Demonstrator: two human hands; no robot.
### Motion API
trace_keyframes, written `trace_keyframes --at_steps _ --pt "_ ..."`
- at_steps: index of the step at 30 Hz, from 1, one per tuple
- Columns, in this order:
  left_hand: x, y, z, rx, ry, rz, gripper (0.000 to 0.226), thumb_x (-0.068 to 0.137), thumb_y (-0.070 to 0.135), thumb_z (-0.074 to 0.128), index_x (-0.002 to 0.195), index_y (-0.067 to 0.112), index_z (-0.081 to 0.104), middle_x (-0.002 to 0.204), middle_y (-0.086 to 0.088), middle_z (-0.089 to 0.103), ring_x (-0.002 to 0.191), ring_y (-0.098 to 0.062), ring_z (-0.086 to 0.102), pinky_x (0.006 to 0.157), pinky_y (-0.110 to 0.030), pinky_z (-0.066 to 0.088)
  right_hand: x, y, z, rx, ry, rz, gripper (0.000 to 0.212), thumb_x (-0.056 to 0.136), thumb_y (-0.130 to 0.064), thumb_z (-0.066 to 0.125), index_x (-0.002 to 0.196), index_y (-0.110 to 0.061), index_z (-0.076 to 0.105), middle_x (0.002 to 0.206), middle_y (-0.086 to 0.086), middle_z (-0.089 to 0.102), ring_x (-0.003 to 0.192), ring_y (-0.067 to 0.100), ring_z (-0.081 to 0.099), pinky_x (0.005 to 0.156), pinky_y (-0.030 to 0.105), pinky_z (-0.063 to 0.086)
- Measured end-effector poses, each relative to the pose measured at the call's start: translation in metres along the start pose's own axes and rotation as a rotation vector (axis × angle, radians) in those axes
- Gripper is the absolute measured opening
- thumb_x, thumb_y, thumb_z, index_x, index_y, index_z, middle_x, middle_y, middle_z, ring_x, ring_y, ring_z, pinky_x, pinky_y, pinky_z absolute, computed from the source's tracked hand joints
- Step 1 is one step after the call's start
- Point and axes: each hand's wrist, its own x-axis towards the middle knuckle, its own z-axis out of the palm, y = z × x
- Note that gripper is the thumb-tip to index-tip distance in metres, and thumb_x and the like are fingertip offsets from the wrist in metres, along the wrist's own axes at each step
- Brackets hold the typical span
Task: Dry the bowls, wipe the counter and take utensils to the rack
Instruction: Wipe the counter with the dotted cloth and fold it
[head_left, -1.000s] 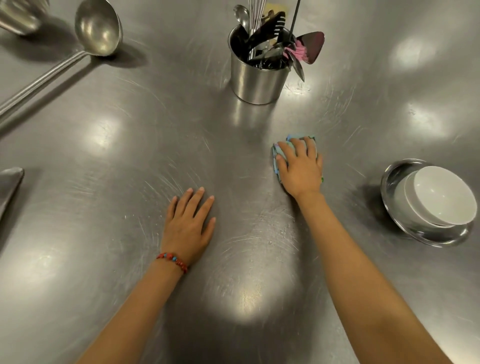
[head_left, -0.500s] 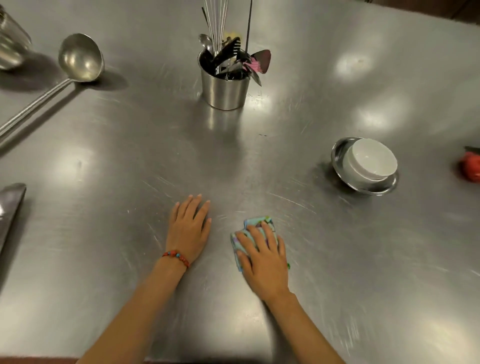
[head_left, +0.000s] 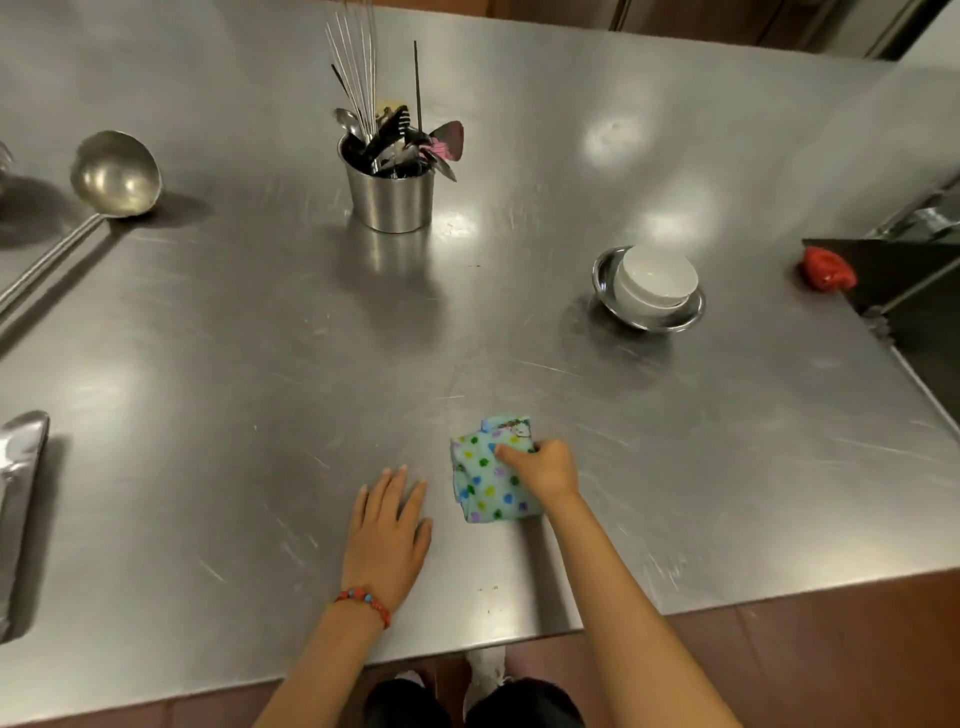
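My right hand (head_left: 543, 467) pinches a light blue cloth (head_left: 485, 480) with coloured dots and holds it bunched just above the steel counter (head_left: 260, 364), near the front edge. My left hand (head_left: 387, 535) lies flat on the counter, fingers straight, just left of the cloth. Two stacked white bowls (head_left: 655, 278) sit in a shallow steel dish (head_left: 605, 283) at the right. A steel utensil holder (head_left: 390, 195) full of spoons, a whisk and spatulas stands at the back centre. A big steel ladle (head_left: 114, 174) lies at the left.
A red object (head_left: 827, 270) lies at the counter's right edge, beside a dark sink area (head_left: 914, 291). A steel piece (head_left: 18, 499) lies at the far left edge. The counter's front edge runs just under my wrists, with my feet on the floor below.
My right hand went from pressing flat on the cloth to gripping it and lifting it into a bunch. The view has pulled back from the counter. My left hand has stayed flat.
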Motion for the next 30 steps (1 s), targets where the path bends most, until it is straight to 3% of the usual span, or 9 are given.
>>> trace_keyframes --at_steps 3,5,10,15,18,21,24,27,30 --pt "-0.001 0.006 0.000 0.011 -0.015 -0.034 0.053 0.090 0.031 0.027 0.104 0.000 0.067 0.113 -0.025 0.064 0.102 -0.044 0.061 0.081 -0.064 0.046 -0.017 0.020 -0.006 0.124 0.087 -0.106 0.031 0.076 -0.032 0.072 0.078 -0.003 0.062 0.082 0.013 0.067 0.073 0.025 0.062 0.058 0.029 0.045" --pt "0.000 0.014 0.001 0.027 -0.011 -0.042 0.050 0.080 0.028 0.034 0.104 -0.001 0.067 0.113 -0.025 0.064 0.102 -0.044 0.061 0.081 -0.064 0.045 -0.026 0.037 -0.014 0.260 0.104 -0.126 0.029 0.077 -0.029 0.072 0.086 -0.003 0.063 0.086 0.010 0.068 0.079 0.023 0.064 0.064 0.030 0.050" --pt "0.004 0.064 0.005 0.054 0.015 0.063 0.050 0.077 0.028 0.036 0.103 0.001 0.068 0.110 -0.024 0.066 0.100 -0.042 0.063 0.079 -0.061 0.048 -0.035 0.087 -0.055 0.562 0.132 -0.031 0.021 0.078 -0.019 0.073 0.091 -0.004 0.065 0.092 0.012 0.070 0.087 0.025 0.067 0.078 0.042 0.057" --pt "0.013 0.152 0.032 0.044 0.005 0.209 0.048 0.083 0.031 0.036 0.101 0.001 0.069 0.106 -0.023 0.068 0.095 -0.040 0.065 0.074 -0.060 0.050 -0.035 0.156 -0.133 0.711 0.203 0.036 0.017 0.078 -0.015 0.072 0.087 -0.003 0.065 0.085 0.009 0.069 0.073 0.016 0.066 0.062 0.025 0.057" --pt "0.018 0.217 0.056 0.024 -0.023 0.285 0.068 0.097 0.041 0.014 0.099 0.002 0.069 0.105 -0.022 0.069 0.094 -0.039 0.066 0.072 -0.056 0.053 -0.033 0.204 -0.196 0.788 0.256 0.103 0.009 0.078 -0.015 0.072 0.081 -0.013 0.064 0.085 0.007 0.070 0.077 0.020 0.067 0.066 0.031 0.058" --pt "0.025 0.285 0.078 0.004 -0.006 0.341 0.076 0.096 0.044 0.007 0.098 0.001 0.070 0.104 -0.023 0.068 0.092 -0.040 0.066 0.072 -0.056 0.053 -0.029 0.249 -0.263 0.816 0.331 0.141 0.011 0.077 -0.016 0.073 0.080 -0.010 0.063 0.085 0.009 0.070 0.079 0.023 0.068 0.071 0.037 0.058" --pt "0.034 0.348 0.091 0.023 -0.013 0.371 0.077 0.096 0.046 0.006 0.100 0.002 0.069 0.105 -0.023 0.068 0.093 -0.040 0.066 0.073 -0.058 0.051 -0.020 0.278 -0.323 0.872 0.389 0.136 0.010 0.078 -0.014 0.072 0.076 -0.011 0.063 0.080 0.005 0.069 0.072 0.019 0.067 0.061 0.029 0.059" --pt "0.047 0.398 0.097 0.029 -0.013 0.399 0.074 0.096 0.045 0.007 0.102 0.003 0.068 0.107 -0.022 0.068 0.096 -0.040 0.065 0.076 -0.057 0.051 -0.004 0.294 -0.367 0.907 0.412 0.138 0.009 0.079 -0.013 0.072 0.078 -0.012 0.063 0.080 0.004 0.069 0.071 0.018 0.066 0.057 0.025 0.059" --pt "0.070 0.436 0.101 0.033 -0.009 0.409 0.054 0.089 0.039 0.030 0.103 0.003 0.068 0.107 -0.023 0.067 0.097 -0.040 0.065 0.077 -0.058 0.050 0.024 0.298 -0.399 0.908 0.391 0.145 0.010 0.078 -0.014 0.072 0.077 -0.012 0.063 0.080 0.006 0.069 0.072 0.020 0.067 0.063 0.031 0.058"
